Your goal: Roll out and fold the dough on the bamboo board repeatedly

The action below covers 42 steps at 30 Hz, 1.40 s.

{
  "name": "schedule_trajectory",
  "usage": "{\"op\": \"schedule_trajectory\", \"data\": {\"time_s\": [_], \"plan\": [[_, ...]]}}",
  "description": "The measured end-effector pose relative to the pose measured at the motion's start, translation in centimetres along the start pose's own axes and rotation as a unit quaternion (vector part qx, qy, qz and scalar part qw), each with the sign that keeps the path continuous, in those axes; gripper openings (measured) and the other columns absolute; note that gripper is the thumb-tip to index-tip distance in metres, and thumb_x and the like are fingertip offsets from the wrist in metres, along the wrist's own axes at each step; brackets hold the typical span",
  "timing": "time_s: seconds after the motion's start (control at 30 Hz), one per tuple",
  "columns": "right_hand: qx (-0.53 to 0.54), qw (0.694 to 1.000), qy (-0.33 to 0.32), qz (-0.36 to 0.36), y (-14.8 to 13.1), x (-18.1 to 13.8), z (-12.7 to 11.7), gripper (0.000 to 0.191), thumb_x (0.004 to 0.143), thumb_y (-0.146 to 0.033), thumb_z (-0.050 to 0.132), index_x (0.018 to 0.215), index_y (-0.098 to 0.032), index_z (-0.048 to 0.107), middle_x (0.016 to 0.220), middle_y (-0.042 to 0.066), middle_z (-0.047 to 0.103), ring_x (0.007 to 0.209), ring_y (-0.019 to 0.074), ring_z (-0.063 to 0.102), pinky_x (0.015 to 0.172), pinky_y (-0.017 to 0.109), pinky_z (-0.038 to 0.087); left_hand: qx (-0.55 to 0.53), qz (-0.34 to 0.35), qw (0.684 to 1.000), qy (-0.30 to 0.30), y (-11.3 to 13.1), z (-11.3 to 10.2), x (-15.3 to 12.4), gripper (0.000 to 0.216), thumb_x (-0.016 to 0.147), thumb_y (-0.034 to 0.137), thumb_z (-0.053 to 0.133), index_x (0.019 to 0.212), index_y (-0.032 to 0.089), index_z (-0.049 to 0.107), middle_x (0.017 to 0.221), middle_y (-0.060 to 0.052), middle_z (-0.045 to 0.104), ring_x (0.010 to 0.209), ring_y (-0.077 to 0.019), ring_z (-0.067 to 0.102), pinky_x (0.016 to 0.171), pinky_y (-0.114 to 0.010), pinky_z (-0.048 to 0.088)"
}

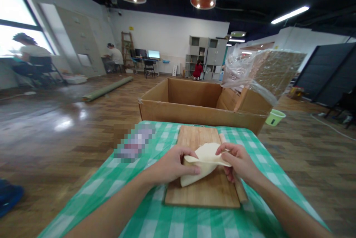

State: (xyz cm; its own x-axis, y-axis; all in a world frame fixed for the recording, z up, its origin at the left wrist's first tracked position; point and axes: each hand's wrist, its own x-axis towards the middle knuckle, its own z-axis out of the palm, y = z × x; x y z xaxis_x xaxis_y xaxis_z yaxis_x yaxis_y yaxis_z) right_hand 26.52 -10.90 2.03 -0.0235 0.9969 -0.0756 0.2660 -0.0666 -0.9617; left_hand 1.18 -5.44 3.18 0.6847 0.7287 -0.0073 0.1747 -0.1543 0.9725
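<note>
Your forearms come in low over the green checked tabletop (155, 215) and meet above the wooden cutting board (205, 191), which lies square in front of you so both hands reach it evenly. Your left hand (172, 165) has its fingers (191, 169) clamped on the near-left edge of the pale dough sheet (204, 154), thumb on top. Your right hand (239, 162) pinches the opposite edge between thumb and fingertips. Holding it at two sides seems to be what keeps so limp a sheet from sagging or sticking to itself. The dough sheet is lifted and partly folded over, with its lower flap drooping onto the board and the far half curving up between your hands. A rolling pin (241, 192) lies along the board's right edge, under your right wrist (parked close, yet out of the way). Beyond the tabletop stands an open cardboard box (194, 113), with a crumpled plastic bag (250, 71) rising from its right corner.
</note>
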Motion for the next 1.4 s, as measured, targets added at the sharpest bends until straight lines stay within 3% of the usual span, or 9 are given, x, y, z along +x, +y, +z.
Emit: {"op": "schedule_trajectory", "data": {"time_s": [0.23, 0.4, 0.5, 0.7, 0.83, 0.93, 1.03, 1.17, 1.4], "plan": [[-0.319, 0.932, -0.006, -0.171, -1.5, -0.2, -2.3, 0.023, 0.086, -0.028, 0.054, 0.065, -0.020, 0.062, 0.059, -0.001, 0.059, 0.059, 0.0152, 0.056, 0.053, 0.026, 0.032, -0.089, 0.006, 0.994, 0.061, 0.0, 0.9, 0.4, 0.026, 0.073, 0.038, 0.084, 0.083, 0.016, 0.075, 0.076, 0.000, 0.067, 0.070, -0.0122, 0.055, 0.060, -0.021, 0.037], [-0.082, 0.993, -0.053, -0.068, -0.6, -0.5, -0.9, 0.019, 0.093, -0.042, 0.050, 0.089, -0.024, 0.051, 0.061, -0.004, 0.062, 0.051, 0.0168, 0.059, 0.048, 0.026, 0.040, -0.086, 0.034, 0.994, 0.058, 1.5, 0.9, -0.2, 0.019, 0.074, 0.034, 0.082, 0.081, 0.017, 0.078, 0.073, 0.001, 0.067, 0.066, -0.0108, 0.053, 0.059, -0.021, 0.035], [0.025, 0.994, -0.104, -0.027, 0.1, -0.2, -0.4, 0.016, 0.091, -0.039, 0.051, 0.097, -0.027, 0.043, 0.067, -0.005, 0.066, 0.051, 0.0176, 0.062, 0.048, 0.026, 0.045, -0.054, 0.028, 0.997, 0.049, 1.9, 0.7, -0.6, 0.018, 0.069, 0.032, 0.085, 0.078, 0.017, 0.080, 0.073, 0.000, 0.068, 0.066, -0.0116, 0.053, 0.060, -0.022, 0.036], [-0.147, 0.970, -0.178, -0.076, -1.4, -0.1, -3.7, 0.005, 0.075, -0.016, 0.055, 0.072, -0.020, 0.057, 0.060, -0.005, 0.049, 0.056, 0.0105, 0.047, 0.049, 0.021, 0.031, -0.030, 0.008, 0.999, -0.009, 1.1, 2.9, -0.9, 0.023, 0.066, 0.037, 0.089, 0.074, 0.018, 0.080, 0.072, 0.000, 0.069, 0.070, -0.0134, 0.055, 0.064, -0.023, 0.039], [-0.163, 0.962, -0.219, -0.025, -2.3, -0.9, -4.6, 0.009, 0.081, -0.022, 0.060, 0.072, -0.019, 0.058, 0.061, -0.004, 0.051, 0.056, 0.0114, 0.049, 0.049, 0.021, 0.035, 0.030, 0.020, 0.999, -0.003, 0.6, 3.9, -0.9, 0.026, 0.076, 0.044, 0.083, 0.078, 0.018, 0.080, 0.069, 0.001, 0.068, 0.070, -0.0139, 0.055, 0.063, -0.024, 0.037], [-0.132, 0.967, -0.215, 0.016, -2.2, -1.2, -4.0, 0.013, 0.078, -0.023, 0.067, 0.076, -0.021, 0.054, 0.060, -0.006, 0.049, 0.050, 0.0101, 0.046, 0.044, 0.021, 0.031, 0.063, 0.025, 0.998, 0.014, 0.4, 3.6, -0.6, 0.025, 0.081, 0.044, 0.079, 0.084, 0.019, 0.081, 0.077, 0.000, 0.072, 0.076, -0.0167, 0.060, 0.067, -0.025, 0.041], [-0.049, 0.984, -0.166, -0.029, -1.8, -1.0, -2.9, 0.018, 0.072, -0.017, 0.068, 0.076, -0.021, 0.050, 0.066, -0.006, 0.049, 0.057, 0.0092, 0.044, 0.048, 0.020, 0.029, 0.099, 0.052, 0.991, 0.076, 0.0, 3.1, -0.2, 0.022, 0.085, 0.042, 0.075, 0.092, 0.022, 0.080, 0.102, -0.004, 0.076, 0.097, -0.0221, 0.066, 0.087, -0.030, 0.047], [0.085, 0.988, -0.114, -0.063, -1.3, -0.6, -1.6, 0.018, 0.073, -0.022, 0.067, 0.087, -0.021, 0.057, 0.077, -0.003, 0.055, 0.065, 0.0108, 0.045, 0.054, 0.021, 0.033, 0.186, 0.053, 0.974, 0.116, -1.2, 2.9, 0.0, 0.017, 0.083, 0.040, 0.077, 0.087, 0.023, 0.079, 0.145, -0.011, 0.058, 0.134, -0.0315, 0.053, 0.115, -0.043, 0.035], [0.135, 0.981, -0.127, -0.052, -0.8, -0.7, -1.0, 0.023, 0.071, -0.027, 0.074, 0.090, -0.021, 0.063, 0.080, -0.001, 0.058, 0.067, 0.0130, 0.048, 0.058, 0.023, 0.036, 0.208, -0.010, 0.971, 0.119, -1.4, 3.7, 0.1, 0.019, 0.069, 0.036, 0.086, 0.081, 0.023, 0.078, 0.124, -0.009, 0.065, 0.114, -0.0298, 0.062, 0.102, -0.041, 0.045]]}}
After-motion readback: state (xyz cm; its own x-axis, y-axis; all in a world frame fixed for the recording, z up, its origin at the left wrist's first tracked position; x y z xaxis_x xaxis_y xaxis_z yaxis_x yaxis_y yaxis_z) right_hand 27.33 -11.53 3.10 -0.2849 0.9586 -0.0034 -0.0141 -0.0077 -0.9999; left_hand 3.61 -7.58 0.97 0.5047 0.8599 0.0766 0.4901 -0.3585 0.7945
